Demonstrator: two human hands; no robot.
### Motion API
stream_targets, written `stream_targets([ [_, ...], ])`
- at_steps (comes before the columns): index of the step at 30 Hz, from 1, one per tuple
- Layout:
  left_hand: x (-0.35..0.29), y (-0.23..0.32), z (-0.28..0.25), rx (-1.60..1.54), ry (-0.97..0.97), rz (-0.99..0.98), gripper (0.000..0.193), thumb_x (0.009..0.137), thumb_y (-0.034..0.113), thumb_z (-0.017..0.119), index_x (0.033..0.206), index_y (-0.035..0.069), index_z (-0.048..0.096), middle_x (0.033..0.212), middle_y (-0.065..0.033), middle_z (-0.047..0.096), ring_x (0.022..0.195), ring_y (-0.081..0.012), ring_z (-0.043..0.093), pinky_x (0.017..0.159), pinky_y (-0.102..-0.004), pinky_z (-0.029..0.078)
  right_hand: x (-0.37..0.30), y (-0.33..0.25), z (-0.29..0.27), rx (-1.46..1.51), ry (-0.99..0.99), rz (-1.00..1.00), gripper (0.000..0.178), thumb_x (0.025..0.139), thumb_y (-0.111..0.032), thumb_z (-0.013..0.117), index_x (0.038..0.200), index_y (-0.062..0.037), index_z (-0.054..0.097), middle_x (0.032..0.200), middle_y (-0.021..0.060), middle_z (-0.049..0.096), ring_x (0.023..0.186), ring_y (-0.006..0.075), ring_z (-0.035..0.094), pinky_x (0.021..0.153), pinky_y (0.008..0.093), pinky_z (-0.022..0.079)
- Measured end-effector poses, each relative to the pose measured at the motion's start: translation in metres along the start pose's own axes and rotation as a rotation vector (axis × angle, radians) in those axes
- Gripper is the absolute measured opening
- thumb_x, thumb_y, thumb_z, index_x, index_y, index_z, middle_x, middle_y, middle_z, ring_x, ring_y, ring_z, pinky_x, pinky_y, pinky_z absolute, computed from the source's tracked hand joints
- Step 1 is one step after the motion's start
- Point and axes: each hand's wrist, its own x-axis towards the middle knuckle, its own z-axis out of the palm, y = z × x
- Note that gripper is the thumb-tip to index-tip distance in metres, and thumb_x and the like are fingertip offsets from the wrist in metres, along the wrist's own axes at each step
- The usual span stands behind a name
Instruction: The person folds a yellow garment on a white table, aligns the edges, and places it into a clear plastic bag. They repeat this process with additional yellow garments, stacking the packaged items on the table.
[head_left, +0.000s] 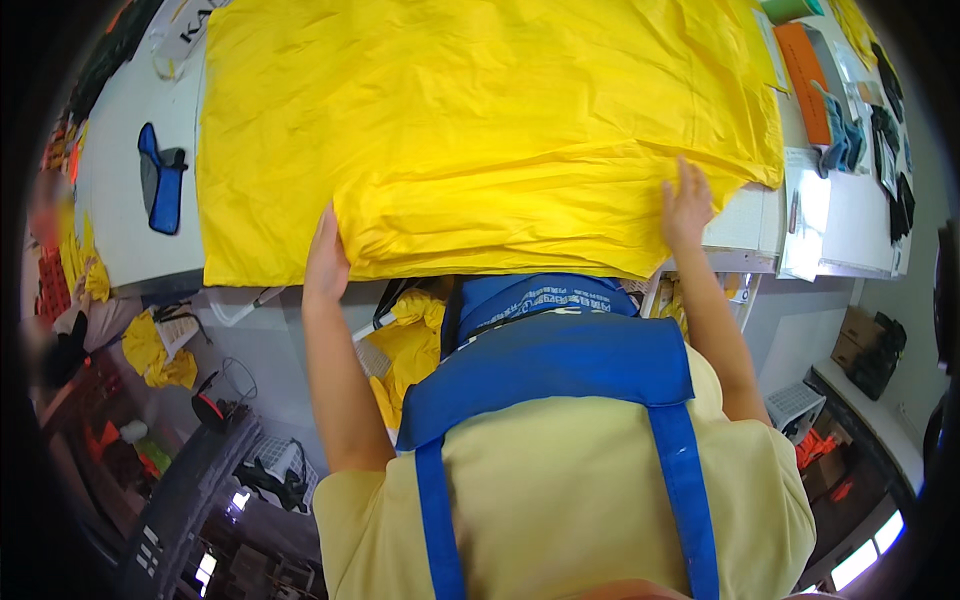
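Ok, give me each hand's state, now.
Left hand: open, held edge-on against the bunched yellow fabric.
Right hand: open, at the fabric's right side, slightly blurred.

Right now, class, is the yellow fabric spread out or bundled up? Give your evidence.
Spread out, though wrinkled: the yellow fabric covers much of the white table, with creases gathered between the left hand and right hand.

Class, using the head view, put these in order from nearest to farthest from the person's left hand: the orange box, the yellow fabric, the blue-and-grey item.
1. Yellow fabric: right at the left hand, spread across the table.
2. Blue-and-grey item: on the left, beyond the fabric's left edge.
3. Orange box: far right, past the fabric's right edge.
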Motion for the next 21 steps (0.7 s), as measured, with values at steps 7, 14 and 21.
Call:
stream_targets([
  [7,-0.025,-0.036,-0.015,0.643,0.469,0.418,0.026,0.098,0.026,0.048,0.092,0.003,0.057,0.083,-0.005,0.055,0.077,-0.0152,0.052,0.067,-0.0323,0.045,0.099,0.138,-0.018,-0.242,-0.144,-0.036,0.026,0.084,-0.02,0.051,0.107,-0.015,0.063,0.103,0.0117,0.066,0.105,0.0309,0.057,0.095,0.0469,0.038],
  [14,0.004,-0.053,-0.018,1.168,0.376,0.73,0.026,0.099,0.026,0.044,0.095,0.003,0.054,0.081,-0.02,0.061,0.074,-0.0391,0.058,0.066,-0.0436,0.045,0.101,0.149,-0.015,-0.312,-0.301,-0.052,0.028,0.087,-0.022,0.045,0.109,-0.011,0.057,0.093,0.018,0.065,0.092,0.0358,0.06,0.087,0.0498,0.04],
  [21,0.005,-0.038,-0.016,0.905,0.319,0.546,0.03,0.096,0.033,0.048,0.098,0.005,0.058,0.08,-0.0174,0.064,0.076,-0.0381,0.061,0.067,-0.0441,0.046,0.022,0.043,-0.005,0.088,0.287,-0.305,0.051,0.084,-0.027,0.064,0.126,-0.0048,0.047,0.13,0.0189,0.048,0.124,0.0364,0.042,0.102,0.0511,0.031],
])
